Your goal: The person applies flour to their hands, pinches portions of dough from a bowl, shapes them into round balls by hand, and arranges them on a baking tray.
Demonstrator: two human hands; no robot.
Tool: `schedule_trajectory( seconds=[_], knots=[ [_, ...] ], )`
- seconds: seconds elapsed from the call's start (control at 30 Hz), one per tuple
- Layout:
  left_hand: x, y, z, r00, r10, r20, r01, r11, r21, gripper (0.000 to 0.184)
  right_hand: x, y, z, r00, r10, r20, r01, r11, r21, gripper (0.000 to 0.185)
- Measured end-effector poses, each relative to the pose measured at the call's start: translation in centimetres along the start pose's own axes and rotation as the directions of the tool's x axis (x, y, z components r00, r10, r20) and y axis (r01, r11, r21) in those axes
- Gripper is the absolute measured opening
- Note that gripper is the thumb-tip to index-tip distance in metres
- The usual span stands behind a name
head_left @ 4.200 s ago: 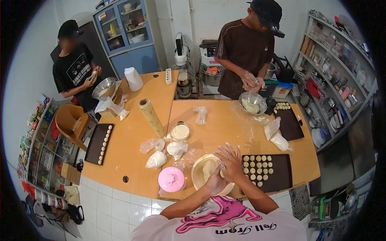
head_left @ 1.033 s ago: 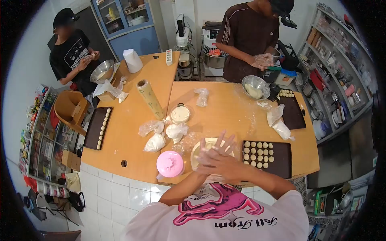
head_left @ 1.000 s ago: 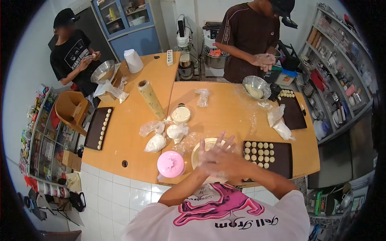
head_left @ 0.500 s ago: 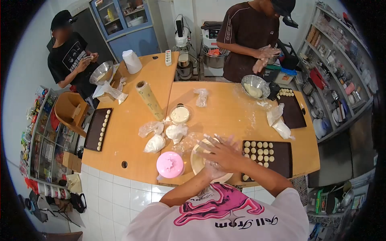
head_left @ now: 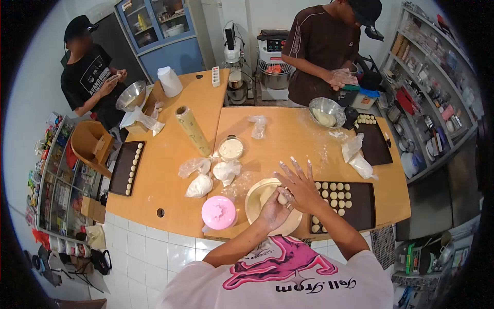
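Observation:
Over a cream-coloured bowl (head_left: 252, 210), my left hand (head_left: 274, 212) is palm up with a small dough ball (head_left: 282, 199) in it, its fingers curled around the ball. My right hand (head_left: 302, 191) is beside it, fingers stretched and spread, white with flour at the tips; its heel is close to the ball. Part of a larger lump of dough (head_left: 266, 194) shows inside the bowl, the rest hidden by my hands. Just right of the bowl is a dark baking tray (head_left: 361, 215) with rows of round dough balls (head_left: 333, 195), partly covered by my right forearm.
A pink lidded container (head_left: 219, 212) stands left of the bowl. Behind it are bags of white powder (head_left: 199, 185), a tub (head_left: 231, 148) and a roll of plastic film (head_left: 193, 131). Two co-workers stand across the tables, with steel bowls (head_left: 327, 112) and more trays (head_left: 375, 141).
My hands were laid over each other above the bowl. Now they are apart, the right one up and to the right, and the dough ball shows in my left palm.

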State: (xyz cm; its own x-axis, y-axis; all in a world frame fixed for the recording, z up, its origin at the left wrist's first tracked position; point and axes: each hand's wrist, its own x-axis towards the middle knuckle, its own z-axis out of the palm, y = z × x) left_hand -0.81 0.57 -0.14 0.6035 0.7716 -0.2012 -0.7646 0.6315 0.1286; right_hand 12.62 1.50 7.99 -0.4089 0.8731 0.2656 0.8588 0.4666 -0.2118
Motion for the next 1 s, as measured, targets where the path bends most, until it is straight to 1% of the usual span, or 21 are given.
schedule_trajectory(
  seconds=[0.07, 0.17, 0.2, 0.23, 0.27, 0.3, 0.37, 0.4, 0.43, 0.47, 0.5, 0.6, 0.67, 0.7, 0.77, 0.87, 0.97, 1.0],
  knots=[
    [-0.2, -0.1, 0.8, 0.982, -0.010, -0.189, 0.024, 0.997, 0.072, 0.021, -0.2, 0.1, 0.3, 1.000, 0.013, -0.007, -0.013, 0.999, 0.047, 0.050],
    [0.8, 0.1, -2.9, 0.959, -0.120, -0.257, 0.108, 0.992, -0.061, 0.021, -0.6, 0.0, 0.6, 1.000, 0.014, -0.017, -0.012, 0.992, 0.124, 0.050],
    [1.4, 0.3, -5.3, 0.985, -0.156, -0.079, 0.148, 0.983, -0.106, 0.021, -0.6, 0.0, 0.7, 1.000, 0.011, -0.022, -0.008, 0.989, 0.150, 0.049],
    [2.0, 0.5, -8.2, 0.978, -0.180, 0.104, 0.194, 0.971, -0.142, 0.021, -0.7, 0.1, 0.8, 0.999, 0.021, -0.031, -0.015, 0.984, 0.177, 0.048],
    [2.2, 0.8, -8.7, 0.939, -0.191, 0.285, 0.246, 0.955, -0.169, 0.022, -0.7, 0.4, 1.1, 0.999, 0.030, -0.039, -0.021, 0.979, 0.204, 0.048],
    [2.4, 0.8, -9.3, 0.968, -0.173, 0.180, 0.201, 0.968, -0.149, 0.024, -0.9, 0.5, 1.4, 0.998, 0.040, -0.045, -0.028, 0.972, 0.232, 0.047],
    [2.0, 0.8, -7.4, 0.992, -0.121, -0.033, 0.117, 0.988, -0.097, 0.028, -1.1, 1.1, 2.1, 0.998, 0.028, -0.050, -0.009, 0.938, 0.347, 0.047],
    [1.4, 0.9, -4.5, 0.988, -0.099, -0.119, 0.091, 0.993, -0.076, 0.030, -1.2, 1.3, 2.3, 0.998, 0.023, -0.052, 0.000, 0.916, 0.402, 0.047],
    [0.6, 0.9, -0.1, 0.976, -0.076, -0.205, 0.066, 0.996, -0.052, 0.031, -1.2, 1.2, 2.2, 0.998, -0.005, -0.065, 0.030, 0.925, 0.380, 0.049],
    [0.1, 1.0, 2.0, 0.956, -0.050, -0.288, 0.045, 0.999, -0.026, 0.032, -1.2, 1.0, 2.1, 0.996, -0.033, -0.078, 0.059, 0.932, 0.358, 0.050],
    [0.1, 1.1, 1.7, 0.968, -0.081, -0.236, 0.071, 0.996, -0.053, 0.035, -1.2, 0.8, 2.0, 0.994, -0.061, -0.089, 0.088, 0.938, 0.336, 0.051],
    [-0.5, 1.6, 0.7, 0.984, -0.165, -0.072, 0.154, 0.979, -0.131, 0.042, -1.4, 0.7, 2.4, 0.986, -0.126, -0.112, 0.143, 0.977, 0.160, 0.047],
    [-1.1, 1.8, 1.2, 0.977, -0.210, 0.042, 0.214, 0.959, -0.184, 0.047, -1.9, 1.4, 3.2, 0.979, -0.130, -0.160, 0.148, 0.983, 0.108, 0.042],
    [-1.0, 1.7, 0.6, 0.962, -0.227, 0.153, 0.257, 0.941, -0.219, 0.050, -2.1, 1.8, 3.7, 0.974, -0.132, -0.183, 0.149, 0.985, 0.082, 0.040],
    [-0.7, 1.5, -0.3, 0.899, -0.238, 0.368, 0.349, 0.896, -0.274, 0.057, -2.5, 2.3, 4.3, 0.963, -0.151, -0.221, 0.176, 0.980, 0.097, 0.037],
    [-1.0, 1.8, 0.4, 0.951, -0.274, 0.140, 0.277, 0.961, 0.000, 0.059, -2.8, 3.0, 4.7, 0.945, -0.190, -0.265, 0.223, 0.970, 0.099, 0.036],
    [-1.0, 1.9, 0.9, 0.948, -0.275, 0.158, 0.289, 0.955, -0.073, 0.061, -2.8, 3.0, 4.0, 0.936, -0.203, -0.287, 0.251, 0.958, 0.141, 0.036],
    [-1.0, 1.9, 1.0, 0.948, -0.277, 0.154, 0.289, 0.956, -0.058, 0.059, -2.8, 2.9, 3.7, 0.935, -0.202, -0.292, 0.257, 0.952, 0.165, 0.036]
  ],
)
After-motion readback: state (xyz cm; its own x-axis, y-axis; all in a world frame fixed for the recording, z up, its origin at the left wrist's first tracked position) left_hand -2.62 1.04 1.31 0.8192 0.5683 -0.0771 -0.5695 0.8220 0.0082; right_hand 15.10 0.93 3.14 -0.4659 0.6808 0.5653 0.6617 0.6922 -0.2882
